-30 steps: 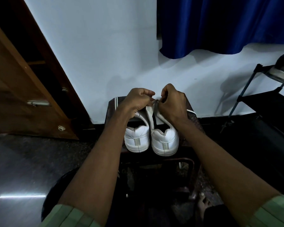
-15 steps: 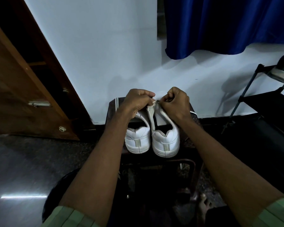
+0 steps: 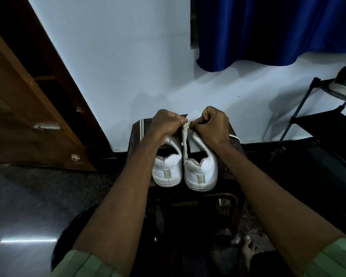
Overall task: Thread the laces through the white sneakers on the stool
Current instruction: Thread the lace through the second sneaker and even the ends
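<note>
Two white sneakers stand side by side, heels toward me, on a dark stool: the left sneaker and the right sneaker. Both of my hands are fisted over the right sneaker's front. My left hand and my right hand meet at its raised tongue, fingers curled and pinching there. A white lace shows at the stool's right edge. What the fingertips pinch, lace or tongue, is hidden.
A wooden door stands open at the left. A white wall with a blue curtain is behind the stool. A black shoe rack stands at the right. The floor is dark and glossy; a bare foot shows below.
My hands stay at the right sneaker's tongue; the right hand has shifted slightly and closed tighter. The shoes have not moved.
</note>
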Motion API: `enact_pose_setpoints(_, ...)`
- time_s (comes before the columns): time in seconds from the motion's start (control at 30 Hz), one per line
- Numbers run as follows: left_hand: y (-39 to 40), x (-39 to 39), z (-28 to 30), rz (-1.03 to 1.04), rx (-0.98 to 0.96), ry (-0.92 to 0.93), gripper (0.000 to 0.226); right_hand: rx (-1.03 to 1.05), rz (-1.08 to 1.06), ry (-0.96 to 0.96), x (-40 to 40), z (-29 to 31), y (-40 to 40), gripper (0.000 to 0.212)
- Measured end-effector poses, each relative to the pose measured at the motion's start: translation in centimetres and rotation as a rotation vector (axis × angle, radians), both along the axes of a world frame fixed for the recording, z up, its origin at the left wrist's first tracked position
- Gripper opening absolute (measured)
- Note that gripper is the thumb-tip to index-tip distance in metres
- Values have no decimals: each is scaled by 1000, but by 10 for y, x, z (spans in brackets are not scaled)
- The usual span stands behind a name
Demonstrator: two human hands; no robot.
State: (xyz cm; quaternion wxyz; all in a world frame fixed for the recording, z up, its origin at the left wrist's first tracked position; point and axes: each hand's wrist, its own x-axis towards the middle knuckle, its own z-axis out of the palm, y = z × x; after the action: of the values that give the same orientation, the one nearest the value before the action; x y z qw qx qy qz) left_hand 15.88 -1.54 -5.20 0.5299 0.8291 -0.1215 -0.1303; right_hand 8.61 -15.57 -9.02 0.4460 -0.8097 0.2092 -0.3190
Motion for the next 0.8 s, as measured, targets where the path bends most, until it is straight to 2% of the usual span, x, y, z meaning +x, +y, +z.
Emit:
enact_pose_setpoints(0.1,-6,-7,-5,87,120,-169,13,-21,14,-4,2,-2,-2,40)
enact_pose_setpoints(0.2,-9,-7,-6,93,125,-175,11,-36,36,-34,1,-4,-4,41)
enact_pose_setpoints(0.27,-12,-8,-6,80,196,-216,13,-48,60,-43,0,-4,-3,38)
enact_pose_setpoints(0.33,-16,-4,-10,112,289,-264,21,-62,78,-62,0,-3,-1,30)
enact_pose_setpoints(0.4,-16,-5,-9,163,281,-266,28,-121,90,-85,1,-3,-1,25)
enact_pose_setpoints(0.43,-15,-6,-5,178,185,-238,29,-157,99,-83,2,-4,-1,24)
enact_pose_setpoints(0.47,-14,-5,0,196,7,-177,26,-181,112,-71,4,-5,-2,24)
enact_pose_setpoints(0.57,-12,-9,14,210,-569,147,26,-233,116,-20,7,-9,-6,22)
enact_pose_setpoints(0.6,-11,-9,15,204,-627,196,29,-267,108,-11,8,-10,-6,21)
enact_pose_setpoints(0.67,-9,-8,12,180,-527,108,28,-313,106,13,9,-12,-6,21)
enact_pose_setpoints(0.73,-9,-3,7,152,-237,-170,20,-340,109,50,9,-12,-5,20)
enact_pose_setpoints(0.8,-6,-2,8,148,50,-459,22,-355,113,66,9,-12,-6,22)
